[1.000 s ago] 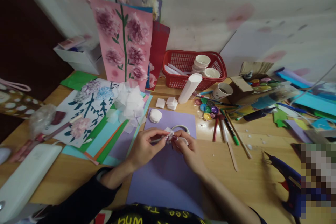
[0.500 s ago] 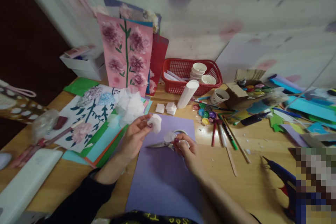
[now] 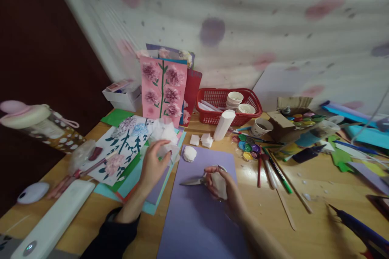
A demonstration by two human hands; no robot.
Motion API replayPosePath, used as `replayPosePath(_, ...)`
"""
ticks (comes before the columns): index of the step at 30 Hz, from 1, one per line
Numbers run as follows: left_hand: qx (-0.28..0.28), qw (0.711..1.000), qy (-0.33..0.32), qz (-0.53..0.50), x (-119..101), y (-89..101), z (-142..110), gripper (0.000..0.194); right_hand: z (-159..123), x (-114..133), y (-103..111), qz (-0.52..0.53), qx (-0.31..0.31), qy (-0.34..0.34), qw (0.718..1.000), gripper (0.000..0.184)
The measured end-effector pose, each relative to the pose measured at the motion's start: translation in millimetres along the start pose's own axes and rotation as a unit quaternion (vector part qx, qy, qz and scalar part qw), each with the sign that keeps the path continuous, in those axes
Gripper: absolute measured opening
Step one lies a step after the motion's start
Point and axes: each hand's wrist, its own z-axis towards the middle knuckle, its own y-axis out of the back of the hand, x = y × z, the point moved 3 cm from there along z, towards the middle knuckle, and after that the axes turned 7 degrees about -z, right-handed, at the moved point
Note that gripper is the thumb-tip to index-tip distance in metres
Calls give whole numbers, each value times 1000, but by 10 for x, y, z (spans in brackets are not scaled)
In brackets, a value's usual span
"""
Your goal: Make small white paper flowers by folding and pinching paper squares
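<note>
My left hand (image 3: 153,166) reaches over a loose pile of thin white tissue paper pieces (image 3: 165,130). Its thumb and fingers are apart, with white paper showing between them; whether they touch it I cannot tell. My right hand (image 3: 226,184) is curled around a white tissue paper piece (image 3: 219,184) above a sheet of purple paper (image 3: 194,218). Under that hand lie the scissors (image 3: 193,181), blades pointing left, handles partly hidden. A round white paper bundle (image 3: 190,153) rests on the purple sheet's upper left corner.
Small stacks of white squares (image 3: 207,140) and a white paper roll (image 3: 224,124) stand behind the purple sheet, before a red basket (image 3: 209,118). Paint pots (image 3: 247,156), brushes and a glue gun (image 3: 355,222) lie to the right. A pink flower picture (image 3: 154,101) leans at the back.
My left hand has let go of the white paper bundle, now on the purple sheet, and moved left to the tissue pile. My right hand still holds tissue paper. The view has shifted.
</note>
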Motion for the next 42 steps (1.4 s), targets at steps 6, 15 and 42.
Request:
replayPosePath(6, 74, 958, -230, 152, -234, -267, -290, 16, -32, 63, -79, 188, 20, -116, 975, 42)
replayPosePath(15, 262, 912, -251, 190, -71, -767, -459, 29, -46, 87, -61, 241, 88, -85, 963, 43)
replayPosePath(42, 243, 944, -184, 126, -125, -717, -596, 17, -100, 57, -133, 179, 67, -116, 975, 43)
